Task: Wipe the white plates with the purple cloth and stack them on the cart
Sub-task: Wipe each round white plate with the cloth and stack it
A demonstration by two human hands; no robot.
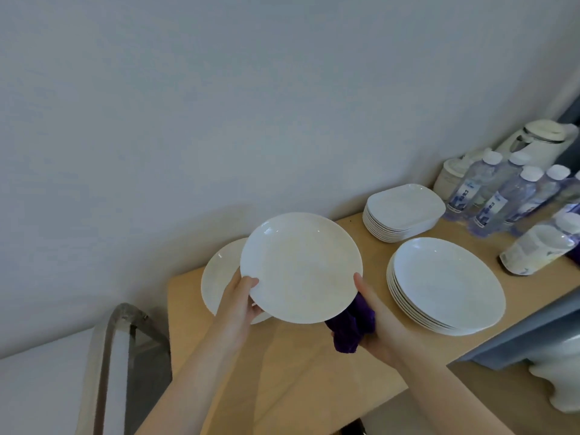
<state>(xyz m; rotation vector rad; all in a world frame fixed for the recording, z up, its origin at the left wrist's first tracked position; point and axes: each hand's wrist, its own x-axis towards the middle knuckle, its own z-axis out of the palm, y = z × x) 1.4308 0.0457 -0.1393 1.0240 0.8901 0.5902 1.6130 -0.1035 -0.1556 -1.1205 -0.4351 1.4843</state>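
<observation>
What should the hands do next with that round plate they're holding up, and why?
Probably lower the held plate onto the lone plate lying just behind and left of it. Both the left hand and right hand grip its rim, the purple cloth is bunched under the right hand, off the plate's face, so wiping looks finished.

Bare cart top between plate stacks, bottles behind.

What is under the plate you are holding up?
Under the held plate you can see part of another white plate on the wooden top, and the purple cloth in the right hand. The rest of both is covered.
</observation>
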